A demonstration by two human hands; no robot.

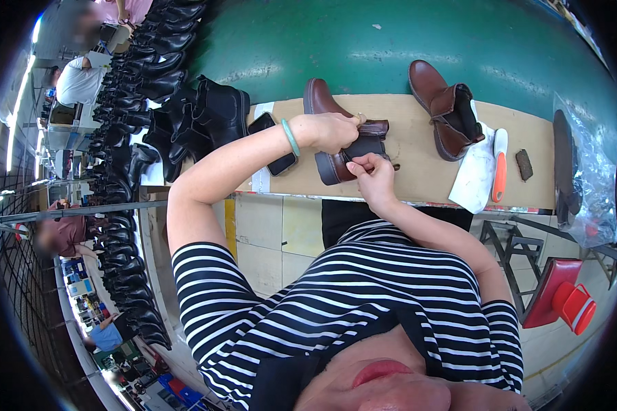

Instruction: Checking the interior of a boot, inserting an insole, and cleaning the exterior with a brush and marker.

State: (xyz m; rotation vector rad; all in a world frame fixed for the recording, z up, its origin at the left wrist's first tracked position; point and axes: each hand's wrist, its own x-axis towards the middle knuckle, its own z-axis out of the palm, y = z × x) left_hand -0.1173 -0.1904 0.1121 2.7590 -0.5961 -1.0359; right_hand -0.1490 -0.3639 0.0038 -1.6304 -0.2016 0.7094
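Observation:
A brown ankle boot [328,103] lies on its side on the cardboard-covered bench in front of me, its toe pointing away and its dark sole to the left. My left hand [332,132], below a green bangle [290,137], reaches across the boot, fingers curled closed on its upper. Thumb and fingers of my right hand [375,181] are pinched together against the boot's side near the heel. Whatever sits in that pinch is too small to make out. Farther right, a second brown boot [440,109] rests with its opening toward the right.
A black phone [282,164] lies left of the boot. On the right are white paper [469,179], an orange-and-white handled tool [500,171], a small brown block [524,165] and clear plastic wrap [593,185]. Black boots [219,113] crowd the left; several people work beyond.

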